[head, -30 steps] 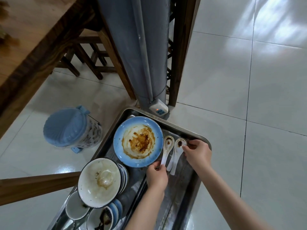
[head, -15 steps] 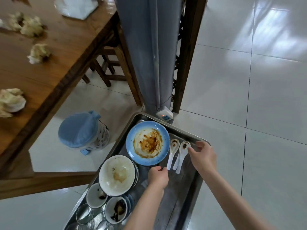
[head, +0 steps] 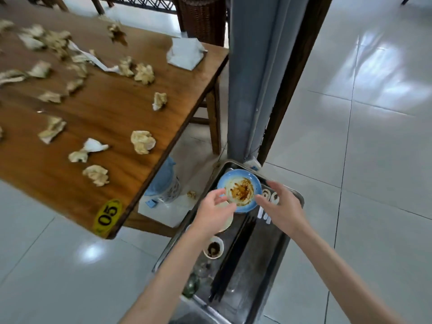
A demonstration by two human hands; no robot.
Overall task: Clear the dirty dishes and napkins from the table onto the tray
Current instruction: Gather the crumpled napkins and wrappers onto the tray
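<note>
wooden table (head: pixel 121 108) at left carries many crumpled napkins (head: pixel 142 141), none yet cleared; no dishes are visible on it. the view has swung up to the table since a second ago. left hand (head: pixel 214 210) and right hand (head: pixel 282 210) have let go of the spoons (head: pixel 268 199) and hover above the metal tray (head: pixel 295 218), fingers spread and relaxed, holding nothing. blue plate (head: pixel 240 191), bowls and chopsticks (head: pixel 233 260) lie in the tray. judgement: dishes appear done; napkins come next.
</note>
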